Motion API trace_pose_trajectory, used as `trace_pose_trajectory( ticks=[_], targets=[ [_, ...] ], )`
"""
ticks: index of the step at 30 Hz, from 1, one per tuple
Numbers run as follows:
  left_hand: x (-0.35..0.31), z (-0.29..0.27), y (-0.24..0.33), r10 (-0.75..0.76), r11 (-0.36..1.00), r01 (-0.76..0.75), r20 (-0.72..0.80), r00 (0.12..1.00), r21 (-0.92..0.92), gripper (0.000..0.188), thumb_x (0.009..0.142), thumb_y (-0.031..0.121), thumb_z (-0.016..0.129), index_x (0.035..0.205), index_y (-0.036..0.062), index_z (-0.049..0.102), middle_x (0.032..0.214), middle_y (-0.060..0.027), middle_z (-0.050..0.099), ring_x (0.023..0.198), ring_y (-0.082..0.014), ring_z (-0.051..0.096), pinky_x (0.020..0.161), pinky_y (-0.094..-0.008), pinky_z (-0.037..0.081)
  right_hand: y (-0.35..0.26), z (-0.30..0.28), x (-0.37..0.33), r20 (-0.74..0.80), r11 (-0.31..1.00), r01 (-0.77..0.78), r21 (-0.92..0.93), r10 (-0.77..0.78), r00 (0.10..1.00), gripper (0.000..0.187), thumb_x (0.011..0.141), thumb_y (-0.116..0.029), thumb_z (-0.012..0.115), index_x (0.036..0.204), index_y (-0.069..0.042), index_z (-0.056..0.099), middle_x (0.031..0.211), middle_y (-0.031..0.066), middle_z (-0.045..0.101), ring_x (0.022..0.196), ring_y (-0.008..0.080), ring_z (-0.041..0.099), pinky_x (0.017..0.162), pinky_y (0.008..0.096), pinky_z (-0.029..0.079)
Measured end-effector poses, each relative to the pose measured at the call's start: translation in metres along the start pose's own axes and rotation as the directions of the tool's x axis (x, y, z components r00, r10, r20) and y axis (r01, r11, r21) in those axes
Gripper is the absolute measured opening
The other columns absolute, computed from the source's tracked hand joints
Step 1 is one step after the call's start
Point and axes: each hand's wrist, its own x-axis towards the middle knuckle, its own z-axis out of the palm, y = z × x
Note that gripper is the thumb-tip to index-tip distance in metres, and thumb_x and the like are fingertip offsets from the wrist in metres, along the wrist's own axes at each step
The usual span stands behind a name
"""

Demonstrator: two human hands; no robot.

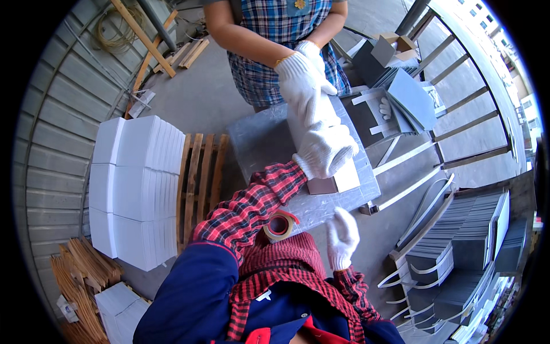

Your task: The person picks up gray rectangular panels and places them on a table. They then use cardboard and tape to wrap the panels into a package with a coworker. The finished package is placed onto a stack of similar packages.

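Observation:
My left hand (325, 150), in a white glove with a red plaid sleeve, reaches forward and grips the near part of a long white bundle (346, 176) lying on the grey table (258, 143). A person opposite, in a blue plaid apron, holds the bundle's far part with both gloved hands (302, 77). My right hand (342, 238), also gloved, hovers open by the table's near edge and holds nothing. A roll of brown tape (279, 225) sits between my arms at that edge.
Tall stacks of white sheets (134, 183) stand on a wooden pallet (200, 178) to the left. Grey boards (404, 92) and stacked grey sheets (464, 229) fill the right side by a railing. Wooden slats (80, 275) lie at the lower left.

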Motion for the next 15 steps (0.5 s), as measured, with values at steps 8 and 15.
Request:
trace_pose_trajectory(
  ticks=[8,15],
  targets=[
    [0.012,0.013,0.014,-0.046,0.999,0.045,0.022,0.999,0.024,0.013,0.087,0.024,0.059,0.09,0.0179,0.07,0.087,-0.0048,0.067,0.083,-0.0277,0.066,0.083,-0.0395,0.048,0.068,0.101,0.01,0.623,0.766,0.21,-0.608,0.297,0.724,0.072,0.062,-0.052,0.081,0.117,-0.009,0.066,0.114,0.02,0.061,0.106,0.0379,0.061,0.088,0.0465,0.053],
    [0.001,0.004,0.018,-0.06,0.995,0.059,0.013,0.998,0.08,0.011,0.091,0.023,0.059,0.095,0.0192,0.069,0.092,-0.0057,0.07,0.09,-0.0291,0.068,0.089,-0.0435,0.049,0.093,0.142,-0.021,0.542,0.773,0.163,-0.613,0.261,0.799,0.038,0.071,-0.033,0.073,0.099,-0.009,0.07,0.105,0.0195,0.063,0.092,0.0373,0.066,0.076,0.0478,0.056]
  ],
)
